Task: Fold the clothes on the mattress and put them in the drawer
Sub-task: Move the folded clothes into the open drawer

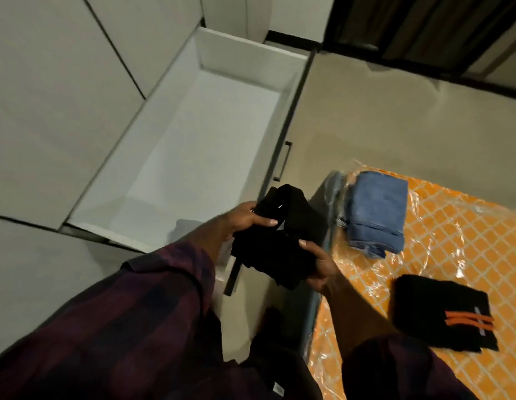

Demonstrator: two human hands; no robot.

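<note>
Drawer [193, 145]: pulled out, long axis running away up the view, bare floor showing; near end just left of and below the held bundle.
Mattress [459, 232]: orange, plastic-wrapped, right of the drawer, floor between.
Blue folded garment [378, 215]: on the mattress corner nearest the drawer.
Black folded garment [441, 313]: on the mattress, orange stripes, nearer the person.
Black bundle [280, 249]: off the mattress, in the air by the drawer front, long axis slanting upper left to lower right.
Left hand [245, 220]: fingers curled round the upper end, nearer the drawer.
Right hand [317, 264]: clamped on the lower end, by the mattress edge.
Coming move, as judged: short carry left and down, left hand leading.
</note>
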